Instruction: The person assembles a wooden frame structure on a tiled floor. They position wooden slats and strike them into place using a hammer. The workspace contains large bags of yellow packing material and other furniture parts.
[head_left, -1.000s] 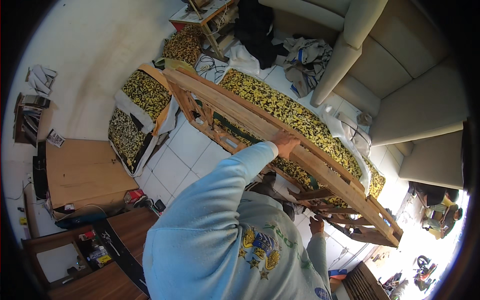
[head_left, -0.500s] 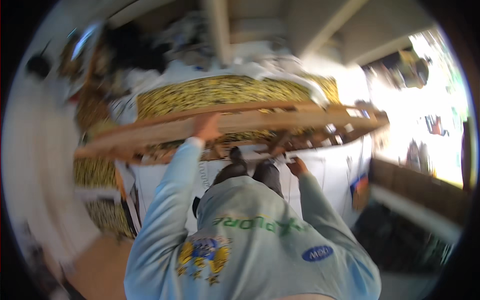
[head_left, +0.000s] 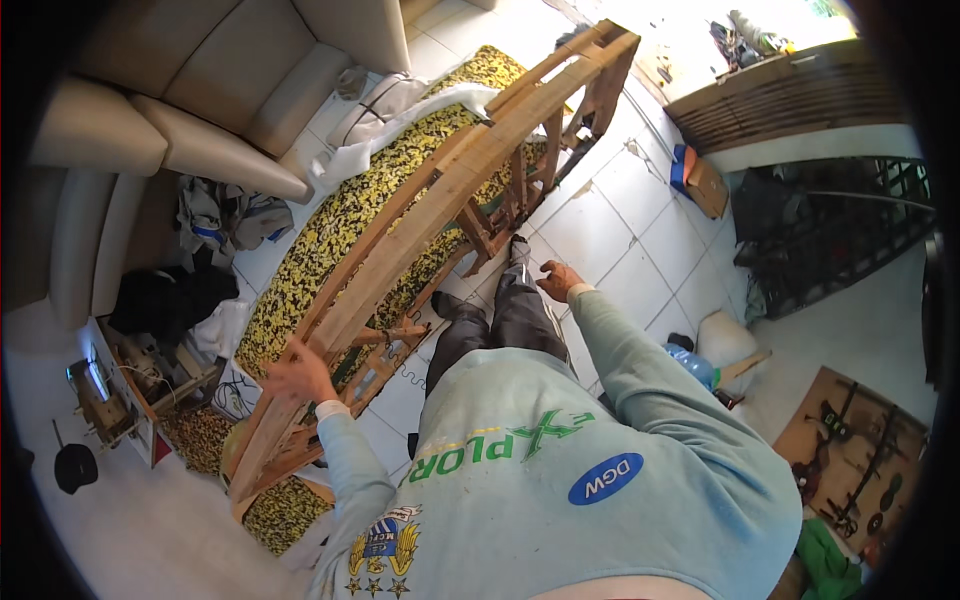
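Note:
A long wooden frame (head_left: 455, 180) with slats and short uprights runs diagonally before me, from lower left to upper right. It stands over yellow-and-black patterned fabric (head_left: 350, 220), which shows on both sides of its rails. My left hand (head_left: 300, 375) is at the frame's near-left part, fingers spread over the top rail; whether it touches the wood is unclear. Just right of the frame, above the tiles by my feet, my right hand (head_left: 560, 283) hangs with its fingers apart and slightly bent. Nothing shows in either hand.
Beige sofas (head_left: 215, 75) fill the upper left, with black cloth (head_left: 175, 295) beside them. A blue plastic bottle (head_left: 690, 365) lies at my right, near a brown panel (head_left: 850, 460) holding dark parts. Farther off are an orange-and-blue box (head_left: 700, 182) and a dark metal grille (head_left: 850, 250).
The view has turned, so the frame lies diagonally instead of across. My left hand, earlier wrapped over the rail, now has spread fingers. My right hand remains beside the frame.

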